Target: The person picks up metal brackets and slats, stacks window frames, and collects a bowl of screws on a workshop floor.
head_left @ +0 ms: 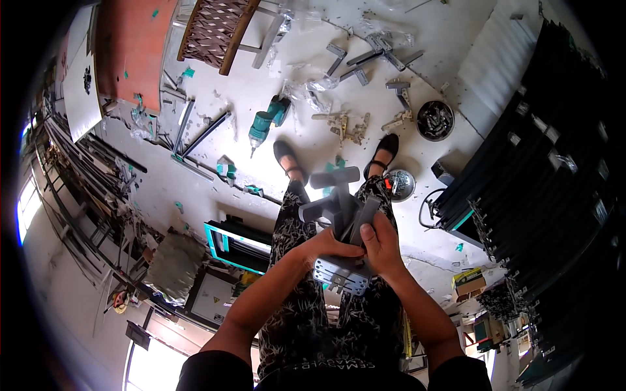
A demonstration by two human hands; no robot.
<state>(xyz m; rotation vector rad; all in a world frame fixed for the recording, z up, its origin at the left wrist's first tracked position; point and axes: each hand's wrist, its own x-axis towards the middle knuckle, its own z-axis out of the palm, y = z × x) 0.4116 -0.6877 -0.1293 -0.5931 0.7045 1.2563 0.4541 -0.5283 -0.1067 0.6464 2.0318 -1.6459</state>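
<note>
Over my lap I hold a cluster of grey, bar-shaped metal fittings, some with T-shaped ends; their exact kind I cannot make out. My left hand is closed around the lower part of the cluster, thumb and fingers pointing right. My right hand grips a flat grey bar at the cluster's right side, thumb along it. Just below my hands is a silver slotted metal plate with small holes; whether it is joined to the cluster is hidden.
A green cordless drill lies on the floor beyond my left foot. Loose grey fittings and brass-coloured pieces are scattered ahead. Bowls of small metal parts stand near my right foot. Dark stacked profiles fill the right; a woven chair stands far left.
</note>
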